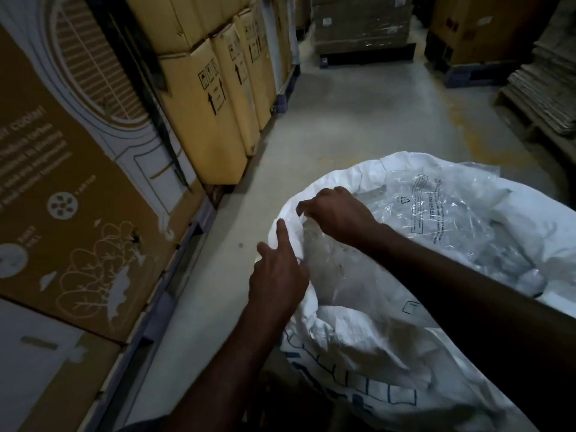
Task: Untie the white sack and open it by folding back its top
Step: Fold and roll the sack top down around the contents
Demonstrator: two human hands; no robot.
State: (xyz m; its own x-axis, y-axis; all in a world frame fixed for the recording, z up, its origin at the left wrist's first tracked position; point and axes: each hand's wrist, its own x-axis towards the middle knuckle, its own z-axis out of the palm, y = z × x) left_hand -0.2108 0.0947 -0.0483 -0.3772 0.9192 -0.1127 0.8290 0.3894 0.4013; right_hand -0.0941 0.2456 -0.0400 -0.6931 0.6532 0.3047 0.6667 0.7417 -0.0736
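Observation:
A large white woven sack point(367, 341) with blue printed squares stands at the lower right, its mouth wide and its top rim rolled outward. Clear plastic bags point(436, 219) with printed text fill the inside. My right hand point(336, 213) pinches the sack's left rim from inside the mouth. My left hand point(277, 275) rests on the outside of the same rim just below, thumb and forefinger extended, the other fingers curled into the cloth. No tie or string is visible.
Tall stacks of brown cardboard boxes point(205, 98) on pallets line the left side. A printed carton point(71, 198) is close at the left. Bare concrete floor point(358, 120) runs ahead. More pallets of boxes point(364, 29) stand at the back, flattened cardboard point(545, 88) at right.

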